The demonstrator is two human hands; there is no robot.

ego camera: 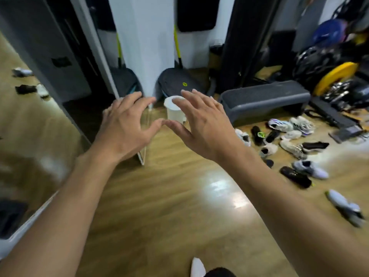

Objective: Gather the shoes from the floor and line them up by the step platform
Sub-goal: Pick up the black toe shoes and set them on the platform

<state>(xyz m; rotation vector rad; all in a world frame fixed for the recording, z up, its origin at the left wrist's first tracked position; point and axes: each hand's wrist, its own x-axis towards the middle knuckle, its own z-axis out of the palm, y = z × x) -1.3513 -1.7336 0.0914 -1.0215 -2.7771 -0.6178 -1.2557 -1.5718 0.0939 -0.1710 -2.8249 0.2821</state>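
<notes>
Both hands hold nothing. The left hand (pixel 123 126) and the right hand (pixel 201 124) are spread wide in the air, thumbs almost touching. The shoes (pixel 290 146) lie mixed up on the floor (pixel 159 196) at the right, on the near side of the grey step platform (pixel 265 97).

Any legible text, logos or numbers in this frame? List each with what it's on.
No text can be read in this view.
Round yellow-green mark on the black dome: a logo, too blurred to read.
Green mark on a black shoe: too small and blurred to read.
Yellow weight plate: no lettering can be made out.
</notes>
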